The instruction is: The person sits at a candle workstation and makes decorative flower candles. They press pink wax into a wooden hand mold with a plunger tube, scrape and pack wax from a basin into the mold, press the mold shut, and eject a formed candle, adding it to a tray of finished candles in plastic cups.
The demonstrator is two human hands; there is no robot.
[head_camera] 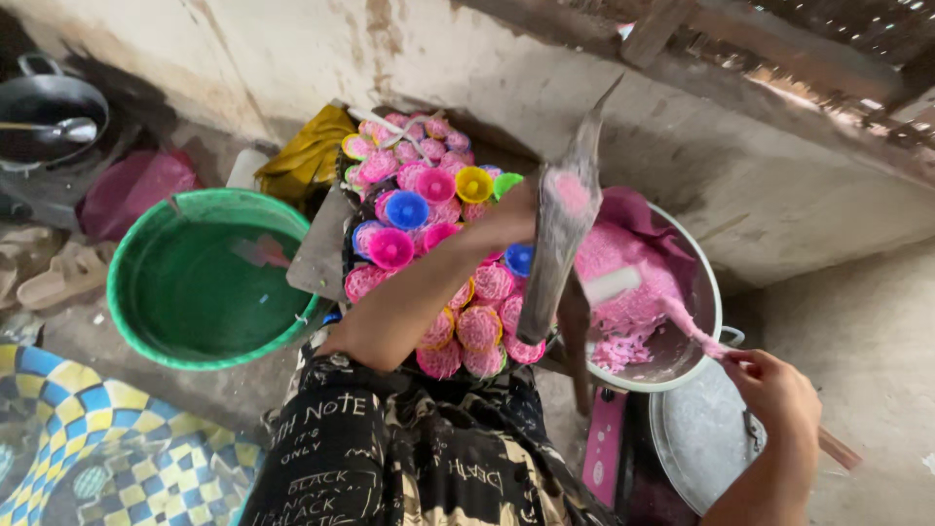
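Observation:
My left hand (508, 214) reaches over a tray of several small coloured cups (419, 209), most filled with pink batter. Its fingers appear closed on a long grey flat blade (560, 253) smeared with pink near the top. The blade stands tilted between the tray and a white pot (709, 292) of pink batter. My right hand (777, 392) is at the lower right, closed on a thin stick (693, 333) coated in pink. The stick's tip reaches into the pot, and its bare end pokes out behind the hand.
A green bucket (205, 282) stands left of the tray, with a yellow cloth (307, 156) behind it. A metal lid (696, 438) lies below the pot. A black wok with a ladle (49, 122) sits at top left, sandals (58, 273) below it. A chequered blue-yellow mat (107, 438) lies bottom left.

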